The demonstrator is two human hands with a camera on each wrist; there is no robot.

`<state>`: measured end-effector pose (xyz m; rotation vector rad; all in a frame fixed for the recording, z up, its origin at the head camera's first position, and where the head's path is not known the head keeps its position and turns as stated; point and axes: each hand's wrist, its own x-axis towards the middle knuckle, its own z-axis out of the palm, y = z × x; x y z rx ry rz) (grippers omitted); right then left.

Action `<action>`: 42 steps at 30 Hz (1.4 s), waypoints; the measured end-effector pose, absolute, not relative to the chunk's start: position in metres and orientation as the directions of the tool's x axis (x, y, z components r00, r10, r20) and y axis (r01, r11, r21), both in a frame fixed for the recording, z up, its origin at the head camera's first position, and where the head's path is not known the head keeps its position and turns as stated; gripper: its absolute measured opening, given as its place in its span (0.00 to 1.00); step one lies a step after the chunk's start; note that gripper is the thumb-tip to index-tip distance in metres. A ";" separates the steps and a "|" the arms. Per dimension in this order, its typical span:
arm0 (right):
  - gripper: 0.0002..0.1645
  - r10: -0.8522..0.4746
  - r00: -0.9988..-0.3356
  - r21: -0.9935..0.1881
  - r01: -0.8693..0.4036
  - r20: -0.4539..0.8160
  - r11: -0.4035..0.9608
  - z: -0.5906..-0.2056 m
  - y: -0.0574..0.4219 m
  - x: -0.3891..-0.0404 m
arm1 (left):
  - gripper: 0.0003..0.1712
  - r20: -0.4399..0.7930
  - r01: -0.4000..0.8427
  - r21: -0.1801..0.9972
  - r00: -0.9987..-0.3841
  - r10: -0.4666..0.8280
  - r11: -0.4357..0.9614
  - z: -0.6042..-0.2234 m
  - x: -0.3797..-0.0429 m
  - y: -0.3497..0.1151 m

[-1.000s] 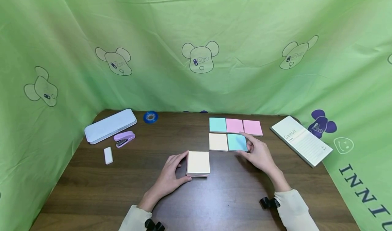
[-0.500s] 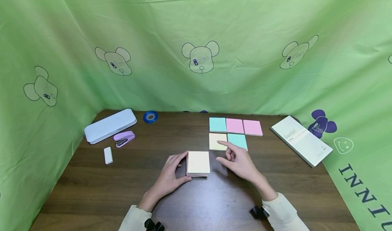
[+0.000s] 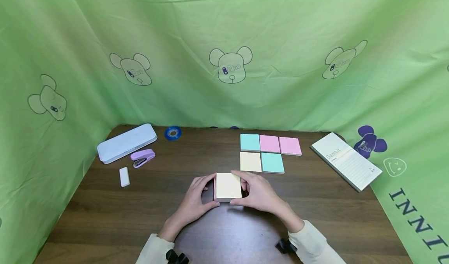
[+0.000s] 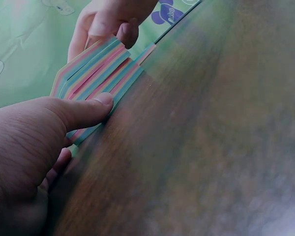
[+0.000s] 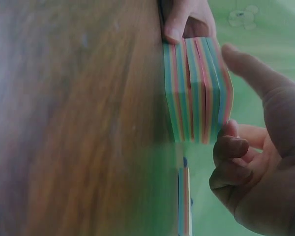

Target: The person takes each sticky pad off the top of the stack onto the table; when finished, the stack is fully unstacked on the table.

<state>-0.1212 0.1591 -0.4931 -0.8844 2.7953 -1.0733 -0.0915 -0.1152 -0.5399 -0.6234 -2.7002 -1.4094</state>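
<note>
A stack of sticky note pads [image 3: 228,186] with a cream sheet on top stands mid-table. Layered pink, blue, green and yellow edges show in both wrist views. My left hand [image 3: 194,198] holds the stack's left side, thumb [image 4: 98,104] at the front corner and a finger at the back. From the right, my right hand [image 3: 257,192] spans the top of the stack, index finger by the back edge and thumb [image 5: 236,61] at the front edge. Behind lie two blue pads [image 3: 272,162], two pink pads [image 3: 269,143] and a cream pad [image 3: 250,162] in two rows.
At the back left are a pale blue case [image 3: 127,143], a purple stapler [image 3: 142,157], a white eraser [image 3: 124,177] and a blue tape roll [image 3: 173,133]. A notepad [image 3: 345,161] lies at the right edge. Green printed cloth [image 3: 182,92] hangs behind the table.
My right hand has left the front blue pad and moved left and toward me, past the cream pad, to the stack. My left hand stays on the stack.
</note>
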 end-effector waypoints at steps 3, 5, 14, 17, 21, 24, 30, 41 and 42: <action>0.54 -0.508 -0.846 -0.617 -0.489 0.163 0.617 -0.493 0.157 -0.121 | 0.54 0.212 0.364 0.783 -0.919 0.333 0.505 -0.540 -0.092 -0.115; 0.54 -0.502 -0.850 -0.619 -0.481 0.157 0.621 -0.493 0.156 -0.120 | 0.53 0.210 0.362 0.784 -0.919 0.334 0.504 -0.540 -0.092 -0.114; 0.47 -0.513 -0.840 -0.622 -0.500 0.177 0.603 -0.494 0.155 -0.121 | 0.53 0.215 0.365 0.785 -0.918 0.332 0.501 -0.540 -0.092 -0.115; 0.45 -0.509 -0.841 -0.647 -0.492 0.180 0.583 -0.494 0.156 -0.122 | 0.54 0.212 0.363 0.786 -0.919 0.333 0.501 -0.540 -0.092 -0.115; 0.46 -0.501 -0.847 -0.677 -0.474 0.177 0.563 -0.492 0.160 -0.123 | 0.54 0.212 0.363 0.787 -0.918 0.335 0.498 -0.539 -0.092 -0.115; 0.47 -0.497 -0.851 -0.692 -0.461 0.169 0.555 -0.490 0.166 -0.123 | 0.54 0.212 0.362 0.786 -0.919 0.331 0.500 -0.539 -0.092 -0.114; 0.48 -0.478 -0.862 -0.724 -0.437 0.168 0.534 -0.490 0.188 -0.125 | 0.54 0.212 0.361 0.782 -0.921 0.328 0.508 -0.539 -0.091 -0.114; 0.49 -0.427 -0.883 -0.730 -0.421 0.194 0.539 -0.495 0.253 -0.134 | 0.54 0.193 0.346 0.789 -0.924 0.330 0.508 -0.538 -0.091 -0.114; 0.49 -0.419 -0.887 -0.727 -0.416 0.192 0.547 -0.496 0.260 -0.135 | 0.54 0.196 0.348 0.789 -0.923 0.330 0.506 -0.539 -0.091 -0.114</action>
